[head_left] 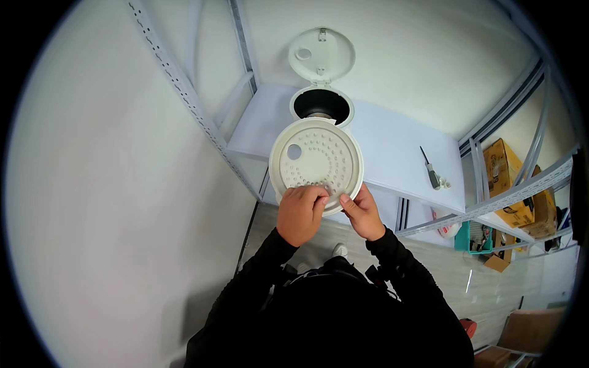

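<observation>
- In the head view, we find the round white plate (316, 161) lifted in front of us, covering the near edge of the shelf (402, 147) and part of the open cooker (322, 104).
- Our right hand (363, 216) grasps its lower right rim, thumb on the face, the other fingers mostly hidden behind.
- Our left hand (302, 213) has curled fingers against the lower face; we cannot tell whether it pinches anything.
- We judge the plate light and stiff (it looks like moulded plastic), so two hands should steady it easily.
- Its smooth surface may slip, so we would favour the raised rim, thumb above and fingers below.
- We would avoid prying at the dimpled middle, which might crack.
</observation>
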The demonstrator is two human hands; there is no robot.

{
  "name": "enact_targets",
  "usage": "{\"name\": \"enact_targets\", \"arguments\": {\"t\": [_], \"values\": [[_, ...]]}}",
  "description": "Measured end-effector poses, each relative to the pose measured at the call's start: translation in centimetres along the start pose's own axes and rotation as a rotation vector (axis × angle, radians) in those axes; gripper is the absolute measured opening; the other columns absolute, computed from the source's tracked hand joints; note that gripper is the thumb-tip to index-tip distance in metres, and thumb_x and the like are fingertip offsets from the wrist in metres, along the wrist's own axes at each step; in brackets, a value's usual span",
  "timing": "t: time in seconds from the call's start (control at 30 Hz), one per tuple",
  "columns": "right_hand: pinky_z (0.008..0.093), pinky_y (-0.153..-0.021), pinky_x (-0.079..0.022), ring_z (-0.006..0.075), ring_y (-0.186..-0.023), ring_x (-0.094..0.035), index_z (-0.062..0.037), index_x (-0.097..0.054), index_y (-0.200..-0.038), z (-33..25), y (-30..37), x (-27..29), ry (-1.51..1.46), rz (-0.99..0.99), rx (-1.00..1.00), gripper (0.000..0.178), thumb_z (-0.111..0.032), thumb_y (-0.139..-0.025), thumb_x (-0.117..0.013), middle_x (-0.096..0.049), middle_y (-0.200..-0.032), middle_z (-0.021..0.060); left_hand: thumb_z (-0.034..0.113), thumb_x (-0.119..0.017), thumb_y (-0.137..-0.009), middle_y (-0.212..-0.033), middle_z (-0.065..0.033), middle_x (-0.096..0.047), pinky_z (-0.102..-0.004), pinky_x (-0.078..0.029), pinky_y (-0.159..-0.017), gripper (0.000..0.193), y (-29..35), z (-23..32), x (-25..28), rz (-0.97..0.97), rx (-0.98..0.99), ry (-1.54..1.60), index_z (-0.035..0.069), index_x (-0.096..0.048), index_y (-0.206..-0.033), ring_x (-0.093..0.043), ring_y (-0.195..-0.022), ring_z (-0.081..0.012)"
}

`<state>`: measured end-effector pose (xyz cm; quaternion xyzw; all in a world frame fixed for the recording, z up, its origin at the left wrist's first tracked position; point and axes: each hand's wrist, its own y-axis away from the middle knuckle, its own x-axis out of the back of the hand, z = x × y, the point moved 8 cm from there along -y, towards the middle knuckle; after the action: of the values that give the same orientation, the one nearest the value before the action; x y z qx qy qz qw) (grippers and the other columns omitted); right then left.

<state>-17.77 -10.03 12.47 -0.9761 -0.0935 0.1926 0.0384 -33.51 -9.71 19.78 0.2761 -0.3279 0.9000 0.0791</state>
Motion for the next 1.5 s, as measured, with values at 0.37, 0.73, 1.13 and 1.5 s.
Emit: {"name": "enact_targets", "arguments": {"t": [0.37, 0.73, 1.13, 1.5], "values": [[0.0199, -0.07, -0.041, 0.0017, -0.083, -0.051, -0.0108, -0.041, -0.155, -1.6, -0.9, 0.1, -0.058, 0.066, 0.065, 0.051, -0.023, -0.109, -0.06, -0.064, -0.121, -0.0032, 0.007, -0.075, -0.088, -0.093, -0.0105, -0.07, -0.0433, -0.051, -0.087, 0.022, 0.5, -0.9, 7.5, 0.542, -0.035, -0.176, 0.004, -0.069, -0.109, -0.064, -0.089, -0.0335], [0.0297, -0.099, -0.052, 0.0132, -0.12, -0.059, -0.0033, -0.04, -0.155, -5.8, -4.8, 1.0, 0.359, 0.087, 0.278, 0.05, -0.028, -0.113, -0.053, -0.059, -0.135, 0.0046, 0.012, -0.07, -0.098, -0.106, -0.0123, -0.074, -0.0331, -0.056, -0.083, 0.033, -0.9, -8.4, 3.9, 0.186, 0.339, 0.431, -0.002, -0.063, -0.127, -0.07, -0.091, -0.0166], [0.035, -0.091, -0.058, 0.0219, -0.119, -0.063, -0.0049, -0.013, -0.159, -7.4, -11.4, 5.8, 0.461, 0.162, 0.258, 0.08, 0.0, -0.1, -0.065, -0.05, -0.143, 0.0185, 0.015, -0.076, -0.094, -0.105, -0.0124, -0.077, -0.0321, -0.058, -0.079, 0.033, -7.2, -12.4, -1.6, 0.178, 0.358, 0.4, -0.003, -0.065, -0.12, -0.075, -0.088, -0.0193], [0.0282, -0.073, -0.056, 0.0129, -0.084, -0.067, 0.0004, -0.04, -0.143, -7.1, -18.4, 10.5, 0.59, 0.211, 0.241, 0.059, 0.0, -0.094, -0.073, -0.069, -0.108, 0.0101, 0.018, -0.076, -0.095, -0.104, -0.0141, -0.078, -0.0328, -0.06, -0.076, 0.036, -14.6, -13.7, -2.8, 0.096, 0.321, 0.292, -0.003, -0.062, -0.121, -0.078, -0.087, -0.0212]]}}
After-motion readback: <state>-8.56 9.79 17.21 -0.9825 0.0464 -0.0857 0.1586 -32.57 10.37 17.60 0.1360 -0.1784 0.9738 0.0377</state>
